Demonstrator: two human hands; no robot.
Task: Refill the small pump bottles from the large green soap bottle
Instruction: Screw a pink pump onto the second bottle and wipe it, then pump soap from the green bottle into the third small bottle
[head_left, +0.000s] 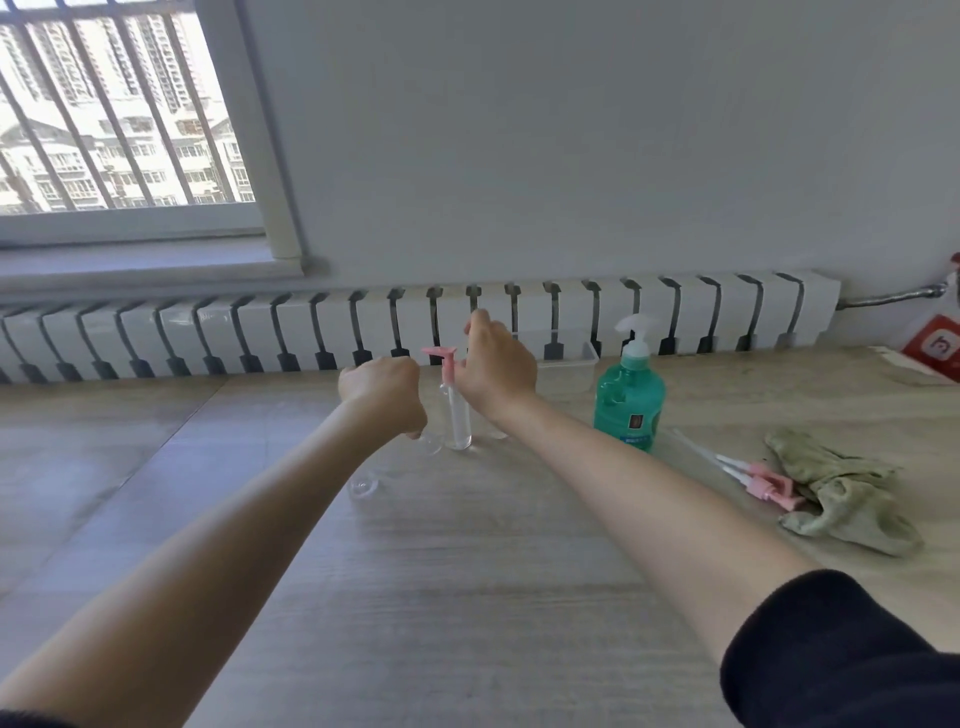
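Note:
A small clear pump bottle (459, 415) stands upright at the table's middle, a pink pump head (439, 353) on top. My right hand (496, 366) is against its neck just under the pump, its fingers curled there. My left hand (383, 388) grips a second clear bottle (431, 445), tilted, with only its bottom showing below the fist. A third clear bottle (366, 488) lies on its side nearer to me. Part of another clear bottle (496, 432) shows under my right wrist. The large green soap bottle (629, 397) stands upright to the right of my right forearm.
Two loose pink pumps with white tubes (753, 478) lie right of the soap bottle, beside a crumpled green cloth (844, 493). A clear plastic tub (569, 364) stands at the back by the white radiator (363, 332). A red-and-white bag (935, 348) is at the far right.

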